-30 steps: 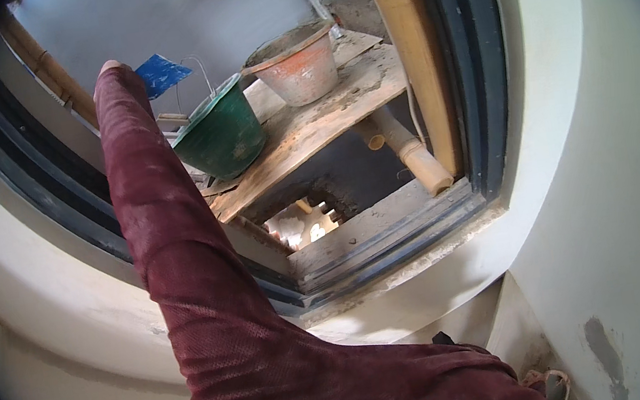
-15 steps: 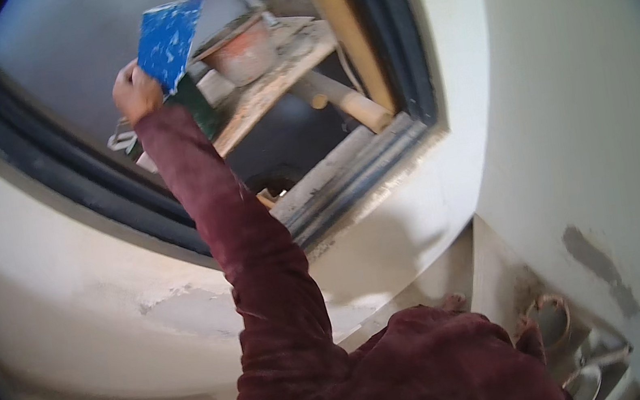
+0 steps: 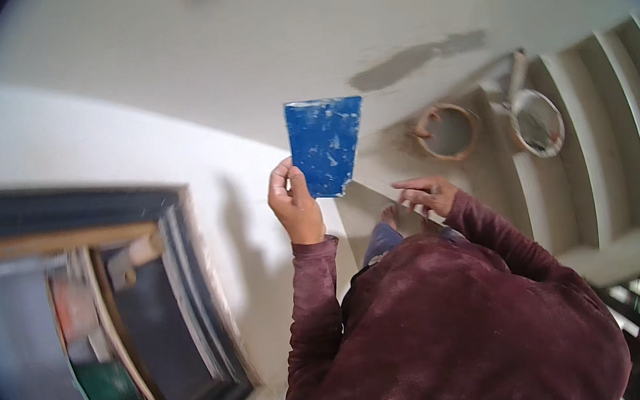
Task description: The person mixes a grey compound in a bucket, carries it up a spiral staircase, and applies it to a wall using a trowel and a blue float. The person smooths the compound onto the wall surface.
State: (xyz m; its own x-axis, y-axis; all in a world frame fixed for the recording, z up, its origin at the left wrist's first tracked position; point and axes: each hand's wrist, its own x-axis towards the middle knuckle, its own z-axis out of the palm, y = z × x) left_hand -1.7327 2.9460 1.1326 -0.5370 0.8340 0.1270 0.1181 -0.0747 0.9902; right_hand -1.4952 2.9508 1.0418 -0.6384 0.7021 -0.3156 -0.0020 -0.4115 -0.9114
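Observation:
My left hand (image 3: 298, 209) grips a blue, flat putty spreader (image 3: 325, 143) by its lower left edge, thumb in front. Whitish smears spot the spreader's face, and one lower corner is chipped. It is raised in front of me, apart from the wall. My right hand (image 3: 435, 195) is lower and to the right, near my body. Its fingers point left, partly spread, and I see nothing held in them. Beyond that hand stands a round bucket (image 3: 476, 129) with grey material inside. A second, pale bucket (image 3: 558, 116) stands farther right.
Steps (image 3: 602, 136) rise on the right. A dark-framed window opening (image 3: 233, 368) lies at left, with a board (image 3: 122, 334), a green container (image 3: 108, 393) and round wooden poles (image 3: 136, 257) behind it. A grey patch (image 3: 399, 66) marks the pale wall. My bare foot (image 3: 389, 216) shows below.
My view has swung right, from the window opening toward the stairs and buckets. My left hand has drawn the spreader back from the opening. My right hand has come into view.

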